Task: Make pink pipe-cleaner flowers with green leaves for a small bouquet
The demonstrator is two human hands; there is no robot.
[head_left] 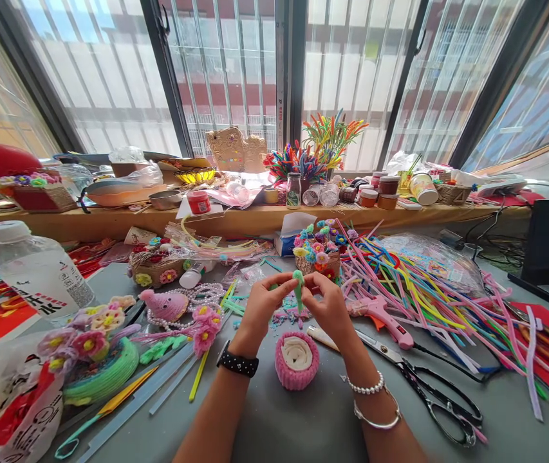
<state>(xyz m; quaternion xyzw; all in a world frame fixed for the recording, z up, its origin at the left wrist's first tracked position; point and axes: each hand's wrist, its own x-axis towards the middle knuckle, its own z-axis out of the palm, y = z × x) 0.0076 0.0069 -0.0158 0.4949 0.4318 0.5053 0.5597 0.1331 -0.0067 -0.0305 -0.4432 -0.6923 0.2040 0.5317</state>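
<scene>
Over the middle of the table, my left hand point(270, 301) and my right hand point(326, 303) meet with fingertips pinched on a green pipe cleaner piece point(298, 280). Its upper end looks bent or bunched, and a narrower part hangs down between the fingers. Just below the hands stands a small round pink pot point(297, 381) of ribbed, fuzzy stems, with a rolled white filling point(296, 352) inside. Bits of cut fuzz point(284, 316) lie behind it. To the right are a pink glue gun point(387, 320) and large black-handled scissors point(423, 386).
Many coloured pipe cleaners point(419, 283) spread over the right side. Glue sticks point(143, 392), a green flower basket point(105, 373), a pink beaded piece point(165, 305) and a plastic bottle point(35, 273) lie left. Behind, a flower pot point(317, 257) stands before the crowded sill point(235, 222).
</scene>
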